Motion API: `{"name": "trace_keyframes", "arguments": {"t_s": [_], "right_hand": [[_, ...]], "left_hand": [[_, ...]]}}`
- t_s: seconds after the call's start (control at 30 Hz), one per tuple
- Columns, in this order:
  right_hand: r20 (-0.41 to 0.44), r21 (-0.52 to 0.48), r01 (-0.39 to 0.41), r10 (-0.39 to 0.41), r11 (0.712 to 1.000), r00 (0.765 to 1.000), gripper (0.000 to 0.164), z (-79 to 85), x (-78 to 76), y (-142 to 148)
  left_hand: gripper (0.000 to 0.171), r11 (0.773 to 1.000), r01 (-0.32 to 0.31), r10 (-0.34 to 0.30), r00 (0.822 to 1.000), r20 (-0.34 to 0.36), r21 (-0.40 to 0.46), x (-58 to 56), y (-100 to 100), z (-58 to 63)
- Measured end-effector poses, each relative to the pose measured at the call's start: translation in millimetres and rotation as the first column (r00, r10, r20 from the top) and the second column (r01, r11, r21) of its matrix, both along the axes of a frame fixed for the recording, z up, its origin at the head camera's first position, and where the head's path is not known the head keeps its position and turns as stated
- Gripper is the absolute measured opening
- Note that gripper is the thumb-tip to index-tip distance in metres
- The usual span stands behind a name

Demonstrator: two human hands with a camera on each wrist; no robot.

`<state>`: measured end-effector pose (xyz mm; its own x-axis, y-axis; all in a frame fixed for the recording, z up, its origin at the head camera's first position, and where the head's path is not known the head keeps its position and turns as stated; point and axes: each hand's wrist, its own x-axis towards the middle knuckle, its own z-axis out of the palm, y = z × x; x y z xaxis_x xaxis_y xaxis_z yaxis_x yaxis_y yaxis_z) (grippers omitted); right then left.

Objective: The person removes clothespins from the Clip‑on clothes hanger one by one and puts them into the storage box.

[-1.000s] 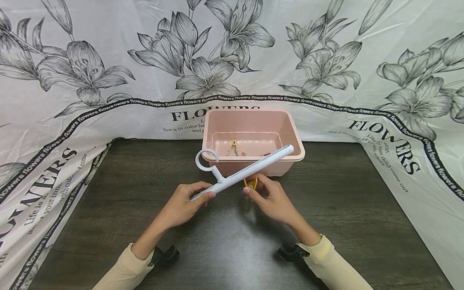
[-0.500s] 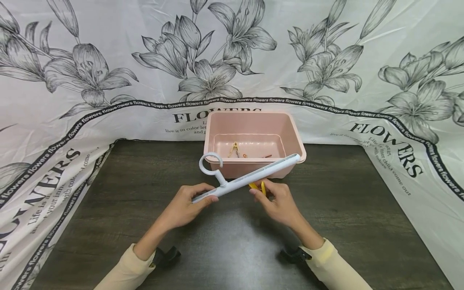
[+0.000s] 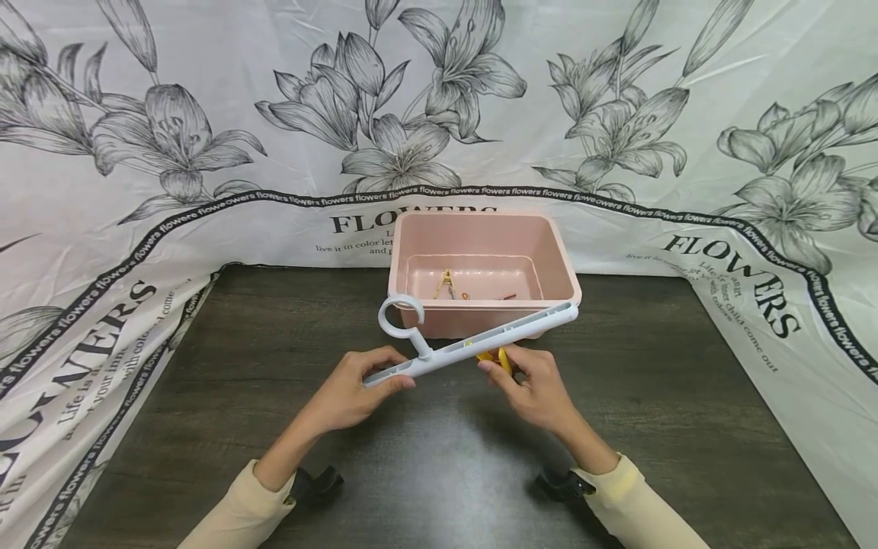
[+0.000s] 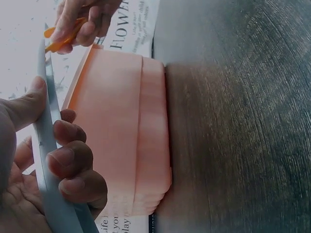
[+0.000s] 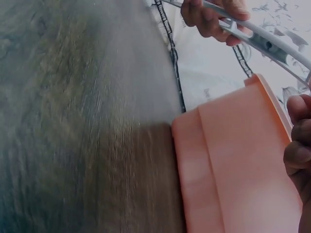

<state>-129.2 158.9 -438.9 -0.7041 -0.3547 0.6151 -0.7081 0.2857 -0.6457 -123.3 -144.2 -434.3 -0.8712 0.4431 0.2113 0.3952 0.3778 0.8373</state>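
Note:
My left hand [image 3: 360, 389] grips one end of a pale blue plastic hanger [image 3: 501, 335], its hook up and its bar slanting up to the right. In the left wrist view, the fingers and thumb curl round the hanger bar [image 4: 50, 131]. My right hand [image 3: 535, 385] pinches a yellow clothespin [image 3: 506, 361] by its handles. The clothespin's front end meets the underside of the bar, right of the hook; whether its jaws are around the bar I cannot tell. In the right wrist view only the right fingers [image 5: 301, 131] show at the edge.
Just behind the hands stands a pink plastic tub [image 3: 480, 229]. Inside it lie a yellowish clothespin [image 3: 444, 284] and a few small reddish pieces [image 3: 507, 297]. The dark wooden table [image 3: 439, 473] spreads around, with a floral cloth [image 3: 617, 137] hanging behind.
The hanger's free end has swung down and slightly right. My right hand has shifted right and turned the yellow clothespin so that its front end now meets the bar.

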Motion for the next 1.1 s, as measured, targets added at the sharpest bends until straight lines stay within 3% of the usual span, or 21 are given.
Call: {"name": "trace_keyframes", "arguments": {"t_s": [0.27,0.5,0.57,0.73,0.8,0.93,1.0,1.1], "right_hand": [[0.166,-0.075,-0.021,0.033,0.997,0.986,0.012,-0.2,3.7,-1.1],[0.067,-0.104,0.001,0.006,0.995,0.998,0.015,-3.5,4.8,-5.3],[0.111,-0.138,-0.031,0.046,0.99,0.993,0.014,-3.0,5.0,-6.1],[0.254,-0.226,-0.096,0.154,0.969,0.955,0.015,-1.9,5.3,-4.4],[0.218,-0.221,-0.08,0.13,0.972,0.967,0.015,-1.8,5.4,-5.3],[0.03,-0.185,-0.017,0.023,0.983,0.999,0.021,-1.6,5.8,-11.1],[-0.06,-0.178,0.002,-0.013,0.984,0.998,0.023,-2.0,5.4,-13.1],[-0.12,-0.172,0.021,-0.042,0.985,0.992,0.024,-2.6,4.4,-13.5]], "left_hand": [[0.013,1.0,0.018,-0.018,1.0,0.003,0.003,-0.4,-0.9,0.3],[0.013,0.998,0.032,-0.035,0.998,0.056,0.052,-0.5,-1.5,-1.4],[0.013,0.997,0.036,-0.041,0.996,0.079,0.063,-0.4,-0.6,-1.2],[0.012,0.997,0.043,-0.051,0.992,0.12,0.068,-1.4,3.2,-0.8],[0.012,0.996,0.047,-0.056,0.99,0.127,0.074,-2.0,3.6,-1.2],[0.012,0.995,0.047,-0.058,0.99,0.133,0.083,-1.9,1.3,-2.8],[0.013,0.995,0.049,-0.061,0.989,0.136,0.089,-1.4,0.2,-3.7],[0.015,0.994,0.054,-0.067,0.988,0.14,0.091,-0.2,-0.2,-4.3]]}}
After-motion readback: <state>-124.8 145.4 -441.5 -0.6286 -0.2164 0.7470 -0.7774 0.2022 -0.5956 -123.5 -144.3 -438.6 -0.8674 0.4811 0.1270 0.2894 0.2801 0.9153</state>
